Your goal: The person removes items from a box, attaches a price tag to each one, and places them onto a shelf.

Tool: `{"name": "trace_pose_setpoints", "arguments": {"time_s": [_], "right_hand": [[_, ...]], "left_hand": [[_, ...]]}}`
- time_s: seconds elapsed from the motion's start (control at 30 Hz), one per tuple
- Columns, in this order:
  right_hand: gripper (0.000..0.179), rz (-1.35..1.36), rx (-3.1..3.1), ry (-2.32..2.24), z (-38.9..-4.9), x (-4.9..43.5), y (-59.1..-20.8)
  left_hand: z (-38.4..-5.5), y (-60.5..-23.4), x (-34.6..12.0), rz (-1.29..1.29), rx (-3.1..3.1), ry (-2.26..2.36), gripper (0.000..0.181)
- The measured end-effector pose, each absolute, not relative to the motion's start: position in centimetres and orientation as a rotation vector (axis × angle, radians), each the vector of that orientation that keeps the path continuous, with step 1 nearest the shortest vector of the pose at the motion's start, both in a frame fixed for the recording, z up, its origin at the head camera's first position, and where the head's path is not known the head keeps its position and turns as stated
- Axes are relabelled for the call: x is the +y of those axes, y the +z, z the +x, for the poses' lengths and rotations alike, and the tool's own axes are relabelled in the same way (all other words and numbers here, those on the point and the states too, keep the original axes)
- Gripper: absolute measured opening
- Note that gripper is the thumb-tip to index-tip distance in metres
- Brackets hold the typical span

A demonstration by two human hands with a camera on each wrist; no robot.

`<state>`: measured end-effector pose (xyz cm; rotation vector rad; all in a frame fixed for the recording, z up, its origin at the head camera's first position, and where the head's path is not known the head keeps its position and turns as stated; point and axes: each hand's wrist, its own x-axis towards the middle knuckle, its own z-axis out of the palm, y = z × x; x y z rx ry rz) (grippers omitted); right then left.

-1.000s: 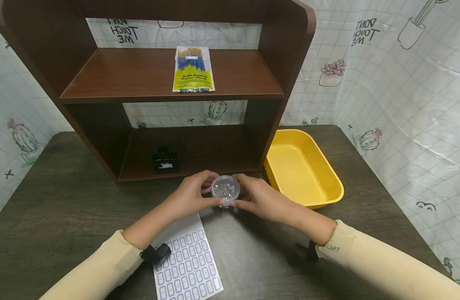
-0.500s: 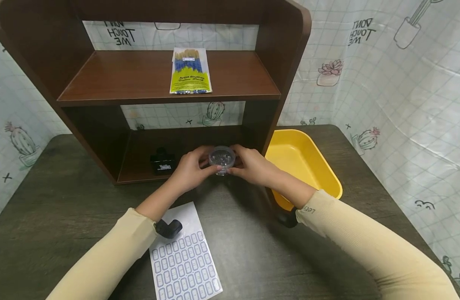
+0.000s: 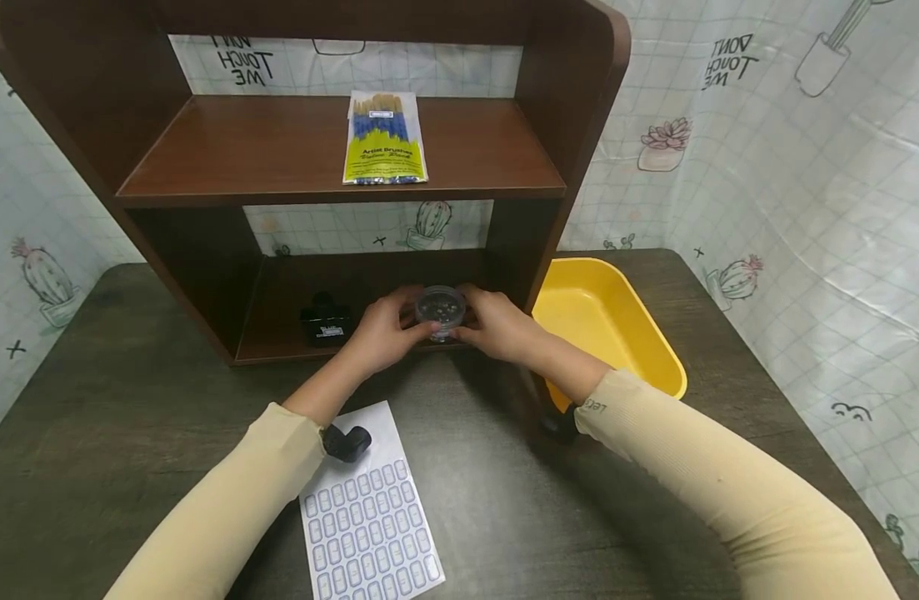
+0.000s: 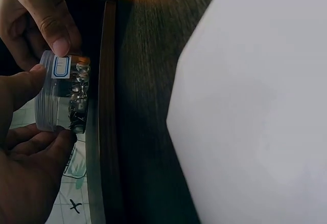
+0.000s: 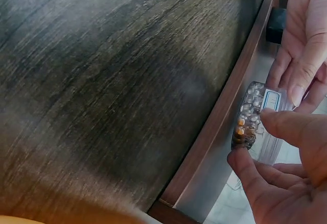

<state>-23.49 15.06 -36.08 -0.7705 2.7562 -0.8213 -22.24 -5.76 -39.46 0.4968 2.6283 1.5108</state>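
Observation:
A small round clear plastic jar (image 3: pixel 440 307) with small shiny pieces inside is gripped between both hands at the front of the lower shelf. My left hand (image 3: pixel 384 335) holds its left side, thumb at the near side. From the right, my right hand (image 3: pixel 506 331) grips it the same way. In the left wrist view the jar (image 4: pixel 62 93) carries a small blue-bordered label (image 4: pixel 61 67) close to the right thumb. The right wrist view has the jar (image 5: pixel 257 119) close over the shelf board, beyond its front edge (image 5: pixel 225 101).
The brown shelf unit (image 3: pixel 227 158) bears a brush pack (image 3: pixel 385 142) on its upper shelf and a black bottle (image 3: pixel 327 323) on its lower one. A yellow tray (image 3: pixel 605 325) stands to the right. A label sheet (image 3: pixel 372 525) lies partly under the left forearm.
Both hands have carried the jar forward, away from the body, from over the table to the lower shelf. The forearms followed; the label sheet, bottle and tray stayed put.

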Motion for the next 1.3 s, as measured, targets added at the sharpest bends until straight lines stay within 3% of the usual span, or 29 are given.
{"name": "trace_pose_setpoints", "arguments": {"time_s": [0.97,1.3], "right_hand": [[0.055,-0.832,2.759,-0.766,-23.96,14.73,-36.82],[0.063,-0.887,2.770,-0.761,-23.80,15.03,-36.66]], "left_hand": [[-22.29,-39.74,-5.94,0.389,2.578,1.510,0.065],[-22.10,-39.10,-5.54,0.441,2.699,1.358,0.070]]}}
